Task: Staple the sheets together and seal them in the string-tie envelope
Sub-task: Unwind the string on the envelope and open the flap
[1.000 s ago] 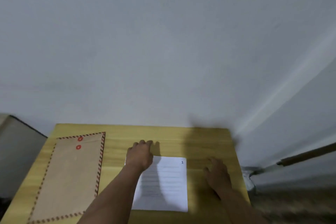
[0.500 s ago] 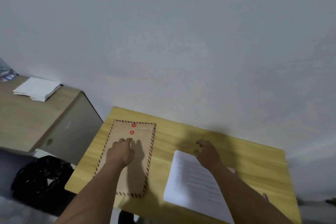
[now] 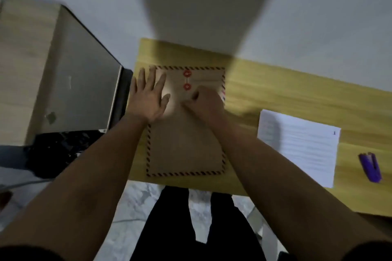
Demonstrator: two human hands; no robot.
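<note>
A brown string-tie envelope (image 3: pixel 186 144) with a red-striped border and two red discs lies flat on the left part of the yellow wooden table (image 3: pixel 286 91). My left hand (image 3: pixel 147 96) rests flat with spread fingers on the envelope's upper left corner. My right hand (image 3: pixel 206 103) has curled fingers just below the lower red disc; what it pinches is blurred. The white printed sheets (image 3: pixel 301 146) lie to the right, untouched. A purple stapler (image 3: pixel 370 166) sits near the table's right end.
A grey and wood cabinet (image 3: pixel 63 82) stands close to the table's left side, with a black bag (image 3: pixel 53 150) on the floor beside it. A white wall rises behind the table. My legs in dark trousers are below the table's front edge.
The view has swung down and left. My left hand slid up to the envelope's top left corner. My right hand left the sheets and came onto the envelope near the red discs.
</note>
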